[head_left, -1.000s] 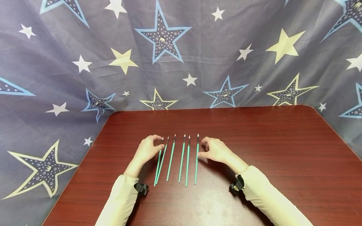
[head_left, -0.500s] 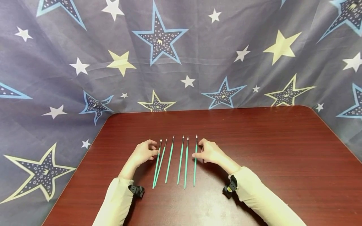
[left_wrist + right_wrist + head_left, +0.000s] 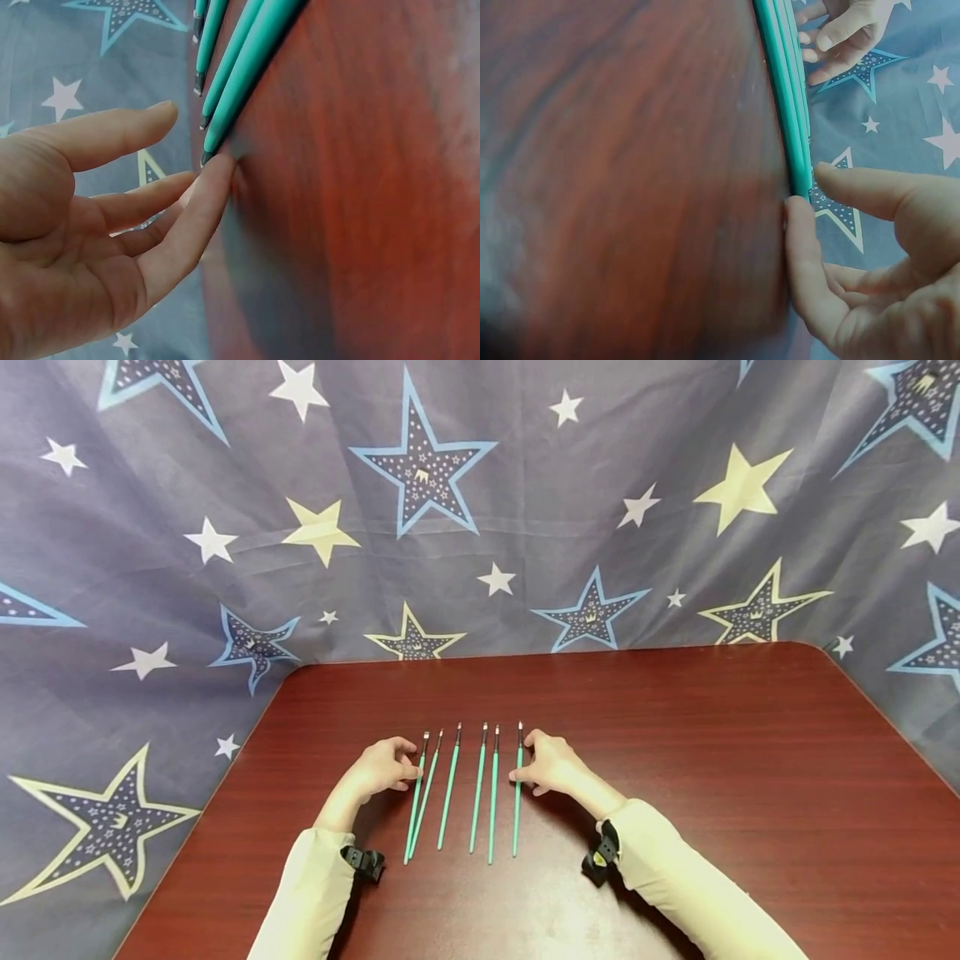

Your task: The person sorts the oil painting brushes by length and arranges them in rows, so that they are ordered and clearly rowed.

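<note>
Several slim paintbrushes with turquoise handles lie in a loose row on the table, bristle ends away from me. My left hand [image 3: 381,767] is beside the leftmost paintbrush [image 3: 413,814]. In the left wrist view its thumb [image 3: 124,133] hovers apart from the fingers, and a fingertip reaches that brush's dark end [image 3: 207,158]. At the other end of the row, my right hand [image 3: 557,763] is beside the rightmost paintbrush [image 3: 517,814]. The right wrist view shows a fingertip against the turquoise handle [image 3: 801,169], thumb lifted away. Neither hand visibly pinches a brush.
The dark red wooden table [image 3: 675,760] stretches well to the right of the brushes. Behind it hangs a grey star-patterned cloth [image 3: 517,527]. Black straps with small devices sit at the left wrist [image 3: 363,863] and right wrist [image 3: 600,857].
Both hands have come slightly nearer to me along the outer brushes. The right thumb has moved left over the rightmost brush. The brushes keep their arrangement; the head view has shifted slightly.
</note>
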`<state>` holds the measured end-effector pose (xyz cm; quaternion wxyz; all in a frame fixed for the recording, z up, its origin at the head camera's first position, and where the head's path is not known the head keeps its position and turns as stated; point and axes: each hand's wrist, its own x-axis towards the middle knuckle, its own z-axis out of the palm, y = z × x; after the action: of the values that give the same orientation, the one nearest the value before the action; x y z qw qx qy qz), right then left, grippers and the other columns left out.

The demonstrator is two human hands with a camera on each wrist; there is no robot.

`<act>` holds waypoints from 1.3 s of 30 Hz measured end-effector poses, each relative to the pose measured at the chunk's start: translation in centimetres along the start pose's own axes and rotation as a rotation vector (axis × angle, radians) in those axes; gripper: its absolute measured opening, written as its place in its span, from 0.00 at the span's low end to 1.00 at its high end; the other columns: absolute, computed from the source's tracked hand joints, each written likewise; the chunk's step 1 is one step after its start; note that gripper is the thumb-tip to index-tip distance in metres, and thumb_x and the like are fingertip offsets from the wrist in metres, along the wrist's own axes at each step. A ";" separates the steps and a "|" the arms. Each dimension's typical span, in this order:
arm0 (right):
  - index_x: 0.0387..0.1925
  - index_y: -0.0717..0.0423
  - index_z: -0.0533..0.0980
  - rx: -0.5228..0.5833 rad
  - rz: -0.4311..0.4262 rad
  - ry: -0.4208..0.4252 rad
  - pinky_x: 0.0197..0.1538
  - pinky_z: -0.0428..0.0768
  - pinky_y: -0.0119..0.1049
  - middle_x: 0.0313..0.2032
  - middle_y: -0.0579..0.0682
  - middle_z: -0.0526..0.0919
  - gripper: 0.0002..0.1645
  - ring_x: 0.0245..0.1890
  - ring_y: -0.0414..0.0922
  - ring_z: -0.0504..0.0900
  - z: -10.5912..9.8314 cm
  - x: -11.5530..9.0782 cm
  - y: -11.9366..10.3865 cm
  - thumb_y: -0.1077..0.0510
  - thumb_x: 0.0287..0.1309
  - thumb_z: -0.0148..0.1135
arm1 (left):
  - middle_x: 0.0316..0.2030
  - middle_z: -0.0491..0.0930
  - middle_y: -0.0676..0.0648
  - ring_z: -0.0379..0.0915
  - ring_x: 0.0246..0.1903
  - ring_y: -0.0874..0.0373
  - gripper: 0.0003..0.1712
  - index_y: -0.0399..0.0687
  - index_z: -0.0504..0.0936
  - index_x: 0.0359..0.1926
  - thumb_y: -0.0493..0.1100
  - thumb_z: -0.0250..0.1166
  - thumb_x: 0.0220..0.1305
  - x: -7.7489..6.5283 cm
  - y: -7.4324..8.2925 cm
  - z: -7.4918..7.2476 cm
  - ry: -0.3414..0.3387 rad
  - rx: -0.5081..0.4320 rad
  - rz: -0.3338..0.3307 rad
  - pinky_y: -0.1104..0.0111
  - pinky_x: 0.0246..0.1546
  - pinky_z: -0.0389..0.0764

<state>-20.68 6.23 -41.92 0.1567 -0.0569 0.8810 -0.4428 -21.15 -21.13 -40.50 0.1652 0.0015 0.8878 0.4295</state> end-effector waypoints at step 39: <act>0.52 0.65 0.64 0.049 0.011 0.066 0.21 0.81 0.32 0.26 0.56 0.75 0.34 0.15 0.44 0.80 0.7 0.5 0.0 0.70 0.38 0.65 | 0.29 0.62 0.44 0.70 0.22 0.56 0.38 0.43 0.61 0.63 0.27 0.64 0.51 0.9 -0.4 0.8 -0.052 -0.050 -0.076 0.66 0.25 0.83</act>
<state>-20.95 5.58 -42.45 0.1313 -0.0335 0.8749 -0.4649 -21.71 -20.66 -41.55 0.2044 -0.0254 0.8716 0.4448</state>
